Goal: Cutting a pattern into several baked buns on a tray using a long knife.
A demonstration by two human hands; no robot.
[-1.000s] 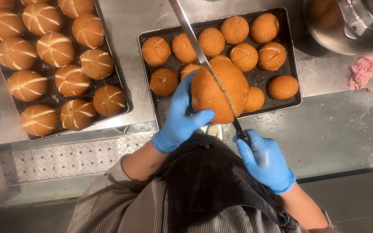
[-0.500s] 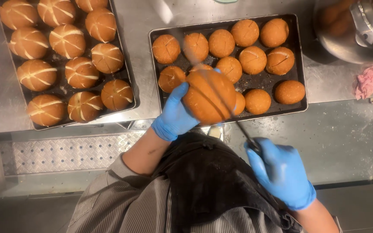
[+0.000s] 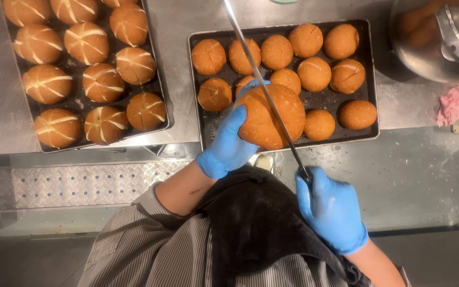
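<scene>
My left hand (image 3: 228, 144), in a blue glove, holds a round brown bun (image 3: 270, 117) up over the near edge of a dark baking tray (image 3: 371, 74). My right hand (image 3: 331, 208), also gloved in blue, grips the handle of a long thin knife (image 3: 256, 74). The blade runs across the top of the held bun and reaches out over the tray. Several plain brown buns (image 3: 314, 73) lie on that tray.
A second tray (image 3: 161, 101) at the left carries several buns with pale cross cuts (image 3: 87, 42). Both trays rest on a steel counter (image 3: 176, 32). A metal bowl (image 3: 426, 58) and a pink cloth (image 3: 453, 102) are at the right. A perforated steel ledge (image 3: 81, 183) runs below.
The knife was drawn back off the bun half a second ago and now lies across its top again. My left hand has kept hold of the bun throughout.
</scene>
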